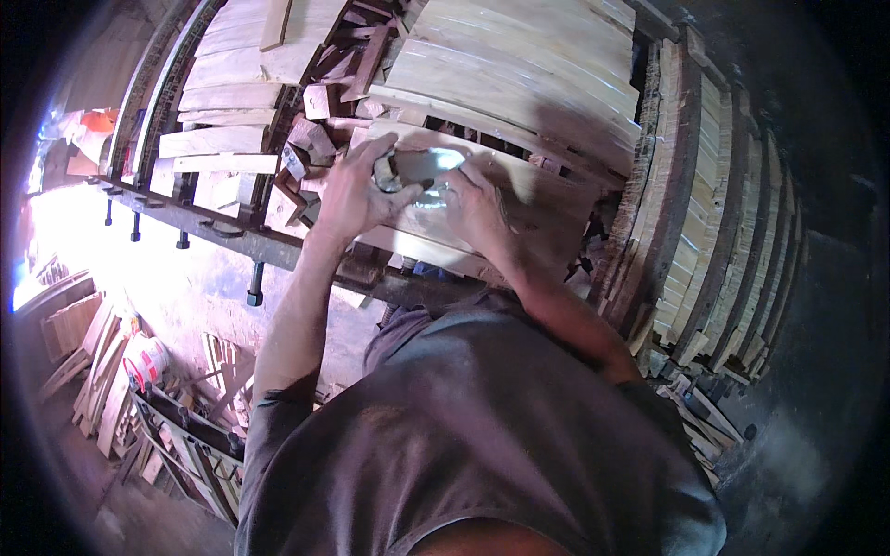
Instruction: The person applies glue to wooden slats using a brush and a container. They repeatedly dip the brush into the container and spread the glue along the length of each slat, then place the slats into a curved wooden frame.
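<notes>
My left hand [360, 192] is curved around a small tan and dark piece [384, 172], its thumb and fingers closed on it. From that piece a pale, shiny, film-like sheet [428, 165] stretches toward my right hand [473, 206]. My right fingers are bent and pinch the edge of this sheet; their tips are partly hidden by glare. Both hands are above a wide wooden board [528, 208] lying on the bench in front of me. I cannot make out exactly what the tan piece and the sheet are.
Panels of joined planks [519, 56] lie farther back. Small wood offcuts [313, 139] sit left of my hands. A metal rail with bolts [255, 283] runs along the bench's near edge. Stacked panels [695, 204] stand at right; scrap strips and a white bucket [146, 360] are at lower left.
</notes>
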Action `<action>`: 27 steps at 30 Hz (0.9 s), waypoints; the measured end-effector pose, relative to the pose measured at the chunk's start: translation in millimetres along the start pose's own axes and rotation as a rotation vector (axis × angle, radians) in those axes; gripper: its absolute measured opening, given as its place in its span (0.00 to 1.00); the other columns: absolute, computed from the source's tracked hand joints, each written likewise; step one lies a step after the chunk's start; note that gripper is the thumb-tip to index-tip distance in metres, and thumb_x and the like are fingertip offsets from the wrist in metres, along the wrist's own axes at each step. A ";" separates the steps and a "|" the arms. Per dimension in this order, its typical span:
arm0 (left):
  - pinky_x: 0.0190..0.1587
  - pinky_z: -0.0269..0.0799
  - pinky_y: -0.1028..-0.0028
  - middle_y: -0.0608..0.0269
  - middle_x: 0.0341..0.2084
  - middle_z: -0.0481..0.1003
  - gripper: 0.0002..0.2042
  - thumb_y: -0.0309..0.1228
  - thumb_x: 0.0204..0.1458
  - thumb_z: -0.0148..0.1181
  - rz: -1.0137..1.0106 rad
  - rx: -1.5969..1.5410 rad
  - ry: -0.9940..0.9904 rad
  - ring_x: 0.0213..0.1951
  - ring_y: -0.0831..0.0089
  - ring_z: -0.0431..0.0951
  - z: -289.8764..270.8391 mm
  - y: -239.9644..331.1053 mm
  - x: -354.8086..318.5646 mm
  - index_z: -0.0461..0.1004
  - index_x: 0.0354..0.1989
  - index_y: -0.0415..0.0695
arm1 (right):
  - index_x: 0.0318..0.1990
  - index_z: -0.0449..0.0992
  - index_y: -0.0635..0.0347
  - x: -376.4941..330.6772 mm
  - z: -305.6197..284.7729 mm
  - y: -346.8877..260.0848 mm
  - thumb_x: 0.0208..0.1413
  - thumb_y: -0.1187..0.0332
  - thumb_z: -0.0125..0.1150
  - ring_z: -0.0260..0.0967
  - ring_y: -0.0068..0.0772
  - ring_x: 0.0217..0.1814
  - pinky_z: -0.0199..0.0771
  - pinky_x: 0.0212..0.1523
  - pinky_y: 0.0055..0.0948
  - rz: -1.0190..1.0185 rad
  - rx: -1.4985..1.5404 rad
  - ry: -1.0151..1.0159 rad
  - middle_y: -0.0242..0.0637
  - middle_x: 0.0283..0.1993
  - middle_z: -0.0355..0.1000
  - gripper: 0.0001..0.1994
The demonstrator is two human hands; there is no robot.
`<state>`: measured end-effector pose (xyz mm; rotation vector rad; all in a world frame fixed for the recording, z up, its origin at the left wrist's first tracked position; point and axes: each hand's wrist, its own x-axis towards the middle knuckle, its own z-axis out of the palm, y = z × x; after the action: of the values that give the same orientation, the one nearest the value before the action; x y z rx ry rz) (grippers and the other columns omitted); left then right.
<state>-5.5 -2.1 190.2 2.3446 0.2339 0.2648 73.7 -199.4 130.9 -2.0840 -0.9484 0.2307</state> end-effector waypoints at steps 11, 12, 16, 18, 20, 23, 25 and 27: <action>0.50 0.72 0.57 0.43 0.49 0.73 0.36 0.38 0.39 0.71 0.401 -0.037 -0.104 0.49 0.46 0.74 39.5 6.1 204.6 0.65 0.60 0.44 | 0.41 0.77 0.57 123.3 -73.8 87.0 0.49 0.75 0.61 0.73 0.54 0.40 0.74 0.40 0.45 -0.014 -0.350 0.102 0.49 0.38 0.73 0.11; 0.51 0.72 0.58 0.43 0.49 0.73 0.36 0.38 0.40 0.71 0.390 -0.096 -0.126 0.49 0.46 0.74 49.1 3.7 217.4 0.64 0.60 0.44 | 0.41 0.77 0.57 131.0 -75.7 101.3 0.49 0.74 0.61 0.73 0.54 0.41 0.74 0.41 0.45 -0.035 -0.344 0.150 0.49 0.39 0.74 0.10; 0.51 0.73 0.60 0.43 0.47 0.74 0.35 0.36 0.41 0.69 0.378 -0.016 -0.121 0.46 0.47 0.76 87.3 -20.1 254.7 0.64 0.61 0.44 | 0.39 0.79 0.59 148.5 -72.4 146.2 0.51 0.71 0.60 0.73 0.51 0.44 0.73 0.46 0.42 0.033 -0.281 0.216 0.48 0.38 0.76 0.08; 0.52 0.71 0.61 0.43 0.46 0.75 0.34 0.34 0.44 0.67 0.210 -0.079 -0.124 0.47 0.50 0.76 88.0 -15.6 260.9 0.62 0.63 0.46 | 0.38 0.79 0.60 152.0 -76.2 156.6 0.52 0.71 0.59 0.74 0.50 0.44 0.73 0.46 0.42 0.159 -0.180 0.210 0.49 0.38 0.76 0.07; 0.53 0.70 0.66 0.45 0.47 0.75 0.34 0.29 0.47 0.64 0.047 -0.080 -0.121 0.50 0.55 0.76 83.9 -13.8 261.1 0.60 0.65 0.47 | 0.38 0.77 0.61 155.5 -81.5 167.1 0.54 0.71 0.56 0.73 0.52 0.41 0.71 0.44 0.44 0.205 -0.145 0.197 0.51 0.36 0.75 0.07; 0.60 0.65 0.66 0.46 0.58 0.68 0.34 0.27 0.49 0.65 0.028 -0.210 0.132 0.59 0.59 0.69 76.3 -32.9 226.3 0.58 0.65 0.42 | 0.35 0.75 0.63 162.0 -90.0 177.9 0.57 0.71 0.51 0.72 0.56 0.38 0.69 0.41 0.46 0.252 -0.127 0.165 0.53 0.34 0.73 0.07; 0.62 0.63 0.67 0.46 0.62 0.63 0.32 0.23 0.50 0.62 -0.045 -0.307 0.187 0.61 0.60 0.67 68.4 -60.4 176.7 0.57 0.65 0.37 | 0.36 0.73 0.64 164.3 -86.7 181.9 0.58 0.71 0.51 0.71 0.58 0.36 0.69 0.40 0.46 0.160 -0.125 0.233 0.53 0.34 0.73 0.07; 0.61 0.62 0.66 0.45 0.56 0.69 0.29 0.27 0.52 0.61 -0.279 -0.264 0.256 0.60 0.57 0.68 66.9 -80.5 104.3 0.61 0.63 0.35 | 0.36 0.73 0.65 160.5 -84.6 185.2 0.59 0.71 0.50 0.71 0.52 0.34 0.70 0.37 0.42 0.104 -0.149 0.263 0.51 0.32 0.73 0.07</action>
<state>104.8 35.1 99.3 1.9863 0.6077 0.4306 326.3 -209.9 73.2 -2.2359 -0.7183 -0.0629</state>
